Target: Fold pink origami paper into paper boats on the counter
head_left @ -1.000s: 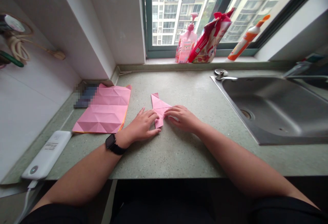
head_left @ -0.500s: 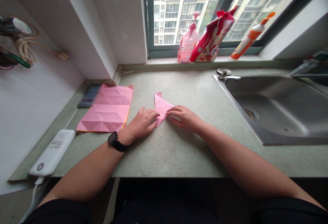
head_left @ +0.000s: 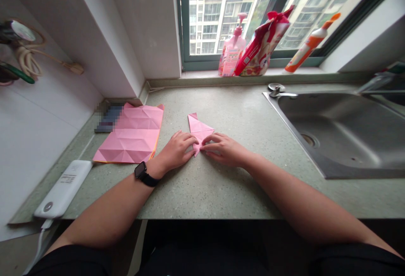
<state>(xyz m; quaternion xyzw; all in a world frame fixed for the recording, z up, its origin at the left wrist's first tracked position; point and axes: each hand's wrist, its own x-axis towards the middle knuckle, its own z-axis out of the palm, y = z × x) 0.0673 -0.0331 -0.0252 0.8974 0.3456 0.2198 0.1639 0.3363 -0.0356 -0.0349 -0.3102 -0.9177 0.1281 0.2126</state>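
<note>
A small folded pink paper (head_left: 198,127) lies on the speckled green counter (head_left: 221,183), its point aimed away from me. My left hand (head_left: 177,149), with a black watch on the wrist, presses its fingertips on the paper's near left corner. My right hand (head_left: 223,148) pinches the same near corner from the right, fingers curled together. Both hands meet at the paper's lower tip.
A creased pink sheet (head_left: 133,139) lies to the left, beside a dark flat object. A white power bank (head_left: 61,189) sits at the counter's left edge. A steel sink (head_left: 341,132) is on the right. Bottles (head_left: 230,52) and a red pouch (head_left: 262,44) stand on the windowsill.
My right hand has slid left and down along the folded paper toward my left hand. The paper's near flap is folded in narrower than a second ago.
</note>
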